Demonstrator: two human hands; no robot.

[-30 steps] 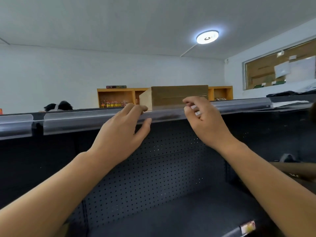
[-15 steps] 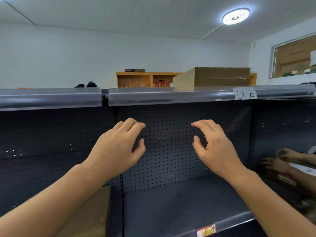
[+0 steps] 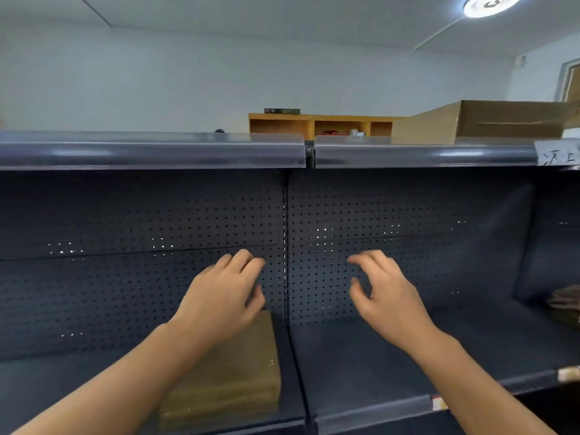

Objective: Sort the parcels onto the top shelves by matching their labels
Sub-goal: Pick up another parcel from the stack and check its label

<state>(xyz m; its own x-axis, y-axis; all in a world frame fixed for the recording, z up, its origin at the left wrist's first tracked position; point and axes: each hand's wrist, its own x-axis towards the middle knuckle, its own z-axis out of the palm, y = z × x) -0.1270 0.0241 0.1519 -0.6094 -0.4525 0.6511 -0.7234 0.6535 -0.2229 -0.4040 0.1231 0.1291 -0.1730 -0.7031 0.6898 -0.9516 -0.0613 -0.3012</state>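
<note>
Both hands are empty. My left hand point(image 3: 224, 296) hangs with fingers loosely curled, gripping nothing, just above a parcel point(image 3: 232, 378) lying flat on the lower shelf point(image 3: 361, 365). My right hand point(image 3: 389, 296) is spread open in front of the pegboard point(image 3: 408, 246), also holding nothing. One box point(image 3: 489, 122) sits on the top shelf point(image 3: 423, 155), above and beside a handwritten label point(image 3: 557, 157). This looks like the gap between parcels. Next, I'd say: get both hands round the parcel, read its label, find the matching tag up top.
</note>
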